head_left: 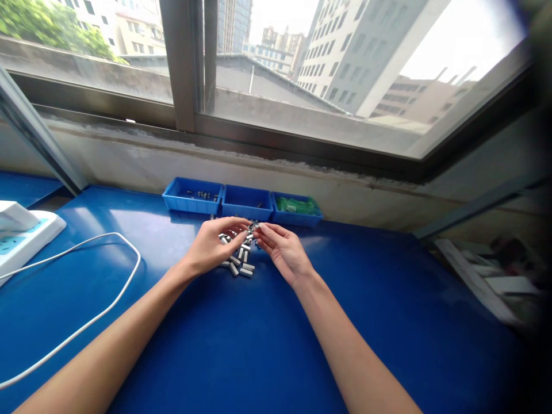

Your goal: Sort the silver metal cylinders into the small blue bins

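Above a loose pile of short silvery metal bars (pixel 246 270), my left hand (pixel 219 238) and my right hand (pixel 281 247) meet almost fingertip to fingertip. The fingers and thumb of my right hand are pinched together on a small metal piece (pixel 257 226), partly covered by the fingertips. My left hand curves over the pile, its thumb and fingertips drawn close beside that piece. What the left fingertips hold is too small to make out. Parts of the pile are hidden behind both hands.
Behind the hands stand three joined blue bins: the left bin (pixel 190 203) has small metal parts, the middle bin (pixel 245 211) a few, the right bin (pixel 297 218) green packaging. A white cable (pixel 138 259) and power strip (pixel 26 244) lie left on the blue table (pixel 241 345). A window rises behind.
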Demonstrator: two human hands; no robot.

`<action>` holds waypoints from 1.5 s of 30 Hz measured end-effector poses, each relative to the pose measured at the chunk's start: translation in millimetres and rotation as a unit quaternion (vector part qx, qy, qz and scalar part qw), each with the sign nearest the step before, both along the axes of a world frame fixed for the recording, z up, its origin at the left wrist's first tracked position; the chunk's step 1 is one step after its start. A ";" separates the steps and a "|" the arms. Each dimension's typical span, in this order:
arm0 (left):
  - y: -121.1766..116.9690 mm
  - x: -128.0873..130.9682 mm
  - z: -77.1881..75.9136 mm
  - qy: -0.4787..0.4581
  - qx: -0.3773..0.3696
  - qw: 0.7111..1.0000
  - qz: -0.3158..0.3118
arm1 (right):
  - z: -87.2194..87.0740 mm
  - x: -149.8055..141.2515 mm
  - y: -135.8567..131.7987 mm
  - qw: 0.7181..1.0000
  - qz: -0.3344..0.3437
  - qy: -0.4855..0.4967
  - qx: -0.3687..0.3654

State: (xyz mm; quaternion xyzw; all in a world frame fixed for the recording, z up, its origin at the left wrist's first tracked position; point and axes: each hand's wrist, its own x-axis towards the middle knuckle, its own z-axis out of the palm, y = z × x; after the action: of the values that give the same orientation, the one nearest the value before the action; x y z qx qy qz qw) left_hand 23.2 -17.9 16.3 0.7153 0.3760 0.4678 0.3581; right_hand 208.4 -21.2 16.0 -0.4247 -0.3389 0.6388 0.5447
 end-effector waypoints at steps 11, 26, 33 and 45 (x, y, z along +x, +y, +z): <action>3.9 3.2 -6.5 -0.076 -0.051 0.995 0.047 | 2.1 -9.7 -6.3 0.983 0.023 -0.165 0.078; 34.9 -31.0 -11.1 -0.257 -0.107 0.933 0.227 | -4.2 6.9 -6.9 0.718 -0.029 -0.633 0.288; 32.3 -26.1 -11.4 -0.218 -0.097 0.953 0.186 | -7.4 6.9 -6.8 0.689 0.004 -0.665 0.287; 11.0 -7.4 -5.2 -0.061 -0.085 0.991 0.083 | -0.2 0.4 -6.6 0.868 -0.074 -0.433 0.231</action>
State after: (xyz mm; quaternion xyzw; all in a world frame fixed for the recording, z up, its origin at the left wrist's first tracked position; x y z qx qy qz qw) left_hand 15.8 -6.9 11.1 0.6185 0.4501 0.5050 0.3997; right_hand 208.8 -27.8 15.8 -0.5446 -0.6462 0.2520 0.4716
